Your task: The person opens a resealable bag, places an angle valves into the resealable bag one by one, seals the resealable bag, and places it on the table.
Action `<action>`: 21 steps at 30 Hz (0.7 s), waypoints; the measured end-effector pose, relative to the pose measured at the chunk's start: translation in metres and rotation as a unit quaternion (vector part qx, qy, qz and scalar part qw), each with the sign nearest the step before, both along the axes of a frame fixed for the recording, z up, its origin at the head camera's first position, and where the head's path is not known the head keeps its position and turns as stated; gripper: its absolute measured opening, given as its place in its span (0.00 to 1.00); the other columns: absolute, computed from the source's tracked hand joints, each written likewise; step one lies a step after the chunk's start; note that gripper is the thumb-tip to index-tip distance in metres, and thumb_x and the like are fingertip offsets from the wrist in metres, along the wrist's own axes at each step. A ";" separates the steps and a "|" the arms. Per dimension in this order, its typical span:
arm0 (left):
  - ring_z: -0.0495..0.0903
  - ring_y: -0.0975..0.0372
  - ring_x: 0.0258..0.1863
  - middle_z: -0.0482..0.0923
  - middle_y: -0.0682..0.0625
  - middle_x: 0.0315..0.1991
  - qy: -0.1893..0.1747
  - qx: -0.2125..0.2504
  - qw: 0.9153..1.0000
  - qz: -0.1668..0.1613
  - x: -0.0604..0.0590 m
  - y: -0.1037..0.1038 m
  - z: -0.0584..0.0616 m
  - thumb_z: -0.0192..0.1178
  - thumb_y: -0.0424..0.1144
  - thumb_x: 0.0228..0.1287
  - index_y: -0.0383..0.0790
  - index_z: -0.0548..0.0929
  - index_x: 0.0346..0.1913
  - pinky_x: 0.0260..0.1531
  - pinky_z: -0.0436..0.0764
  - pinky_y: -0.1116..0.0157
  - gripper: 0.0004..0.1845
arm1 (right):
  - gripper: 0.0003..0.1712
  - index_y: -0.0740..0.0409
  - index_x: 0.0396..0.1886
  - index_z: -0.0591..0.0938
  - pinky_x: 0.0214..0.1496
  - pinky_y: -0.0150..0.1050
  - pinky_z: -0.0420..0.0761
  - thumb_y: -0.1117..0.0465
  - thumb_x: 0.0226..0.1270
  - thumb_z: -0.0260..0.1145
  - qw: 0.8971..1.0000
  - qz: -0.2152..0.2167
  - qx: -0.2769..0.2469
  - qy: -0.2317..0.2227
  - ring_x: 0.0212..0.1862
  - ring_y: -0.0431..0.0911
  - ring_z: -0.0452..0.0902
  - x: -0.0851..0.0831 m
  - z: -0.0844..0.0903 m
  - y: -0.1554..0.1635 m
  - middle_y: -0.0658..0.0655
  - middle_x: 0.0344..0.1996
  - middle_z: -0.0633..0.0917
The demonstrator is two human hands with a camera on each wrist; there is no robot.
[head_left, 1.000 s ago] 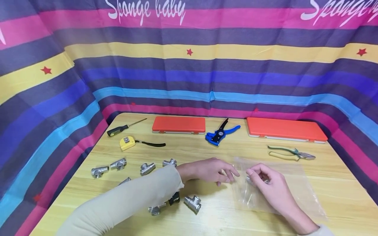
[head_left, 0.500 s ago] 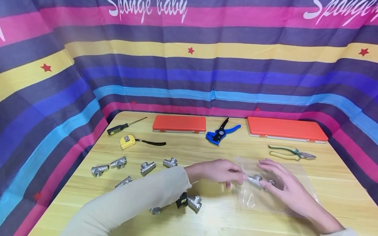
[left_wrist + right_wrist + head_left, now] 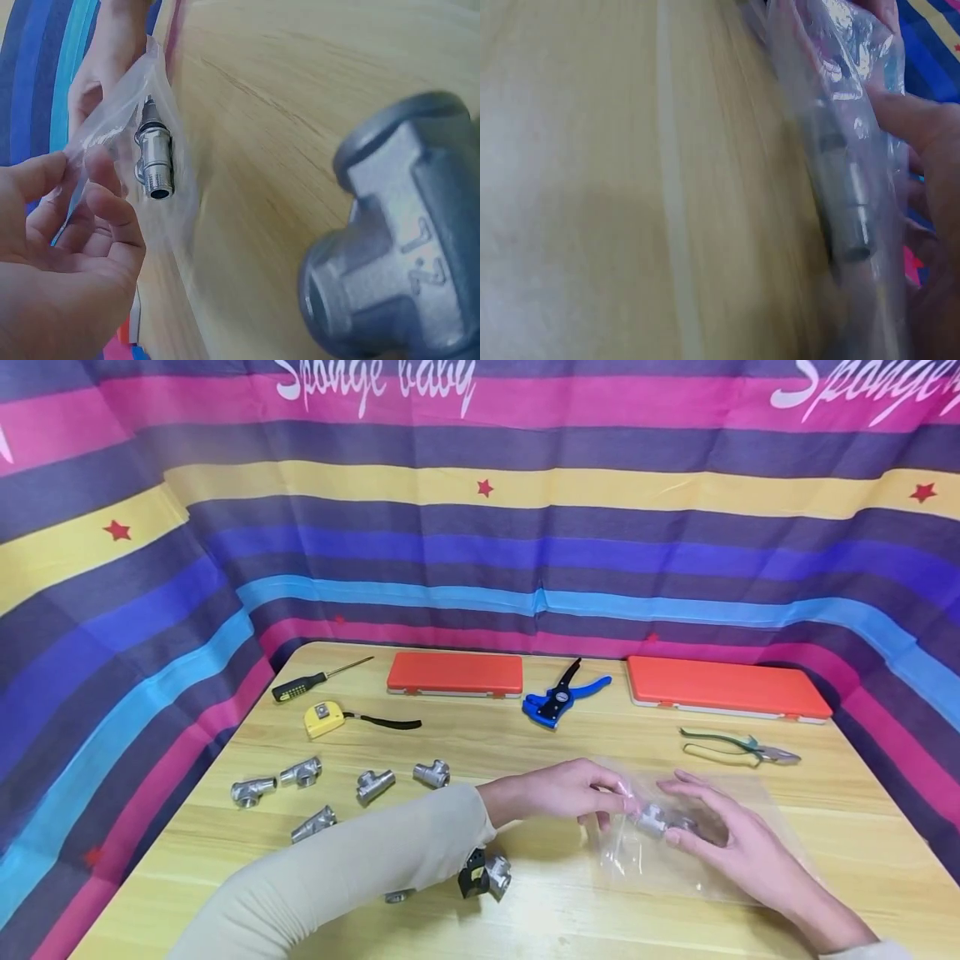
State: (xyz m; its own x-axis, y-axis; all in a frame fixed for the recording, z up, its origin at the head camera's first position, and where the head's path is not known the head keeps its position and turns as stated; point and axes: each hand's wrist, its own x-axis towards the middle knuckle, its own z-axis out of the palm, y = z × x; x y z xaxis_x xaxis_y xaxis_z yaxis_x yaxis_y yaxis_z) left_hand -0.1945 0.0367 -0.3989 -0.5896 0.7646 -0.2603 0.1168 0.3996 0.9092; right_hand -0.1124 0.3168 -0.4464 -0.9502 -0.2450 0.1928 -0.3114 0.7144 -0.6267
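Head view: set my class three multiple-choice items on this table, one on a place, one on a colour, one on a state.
1. Where does the blue wire stripper lie?
A. under a screwdriver
B. between the two orange cases
C. off the table

2. What colour is the tape measure?
A. yellow
B. white
C. green

3. What is the left hand doing?
A. lying flat on the wood
B. gripping a screwdriver
C. pinching the clear bag at its edge

Answers:
1 B, it lies in the gap between the cases.
2 A, its housing is yellow.
3 C, the left wrist view shows its fingertips closed on the plastic.
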 end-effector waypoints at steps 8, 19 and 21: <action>0.87 0.65 0.37 0.84 0.61 0.46 0.008 -0.004 1.000 -0.020 -0.003 -0.011 0.003 0.62 0.49 0.83 0.47 0.90 0.55 0.34 0.83 0.69 0.12 | 0.18 0.36 0.46 0.88 0.68 0.11 0.59 0.67 0.71 0.77 0.994 0.004 -0.031 0.102 0.70 0.21 0.72 -0.009 -0.006 0.001 0.50 0.55 0.92; 0.86 0.62 0.51 0.88 0.56 0.57 0.142 -0.100 0.984 0.024 -0.039 -0.110 0.020 0.62 0.48 0.83 0.50 0.88 0.62 0.58 0.86 0.55 0.14 | 0.13 0.46 0.48 0.90 0.70 0.14 0.60 0.70 0.74 0.73 0.992 -0.027 -0.091 0.079 0.67 0.27 0.77 -0.005 0.000 0.006 0.52 0.58 0.91; 0.85 0.63 0.54 0.88 0.56 0.58 0.167 -0.120 0.978 0.031 -0.045 -0.133 0.019 0.63 0.46 0.82 0.49 0.88 0.61 0.62 0.84 0.56 0.13 | 0.13 0.48 0.48 0.90 0.71 0.15 0.62 0.71 0.75 0.72 0.992 -0.027 -0.101 0.074 0.68 0.29 0.77 -0.005 0.000 0.008 0.53 0.58 0.91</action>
